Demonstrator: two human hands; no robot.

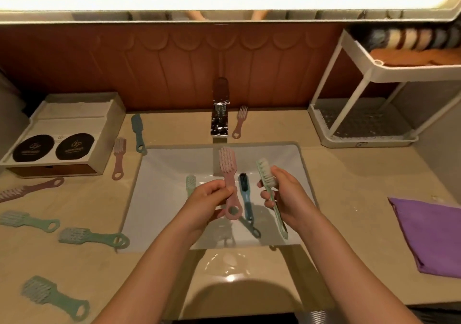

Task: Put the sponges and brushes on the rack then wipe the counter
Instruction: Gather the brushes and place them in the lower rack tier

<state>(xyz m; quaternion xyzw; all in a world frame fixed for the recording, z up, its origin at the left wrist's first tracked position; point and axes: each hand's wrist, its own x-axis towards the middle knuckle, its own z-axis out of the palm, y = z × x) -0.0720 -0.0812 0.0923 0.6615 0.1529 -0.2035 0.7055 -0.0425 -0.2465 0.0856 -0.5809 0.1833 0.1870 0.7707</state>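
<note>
Over the white sink (159,189), my left hand (209,199) grips a pink brush (228,174) by its handle, bristles pointing away. A pale green brush (267,174) is held in my right hand (284,194), its handle hanging toward me. A blue brush with dark bristles (245,199) lies in the basin between my hands. Another pale green brush (190,184) peeks out behind my left hand. The white two-tier rack (361,124) stands at the back right; its lower tray holds nothing. A purple cloth (431,234) lies on the counter at right.
Several more brushes lie on the beige counter: green ones (92,237) at front left, pink ones (119,156) and a blue one (137,131) beside the sink, one pink (240,121) by the chrome faucet (220,114). A box (62,134) sits at back left. Folded towels fill the rack's top shelf (411,49).
</note>
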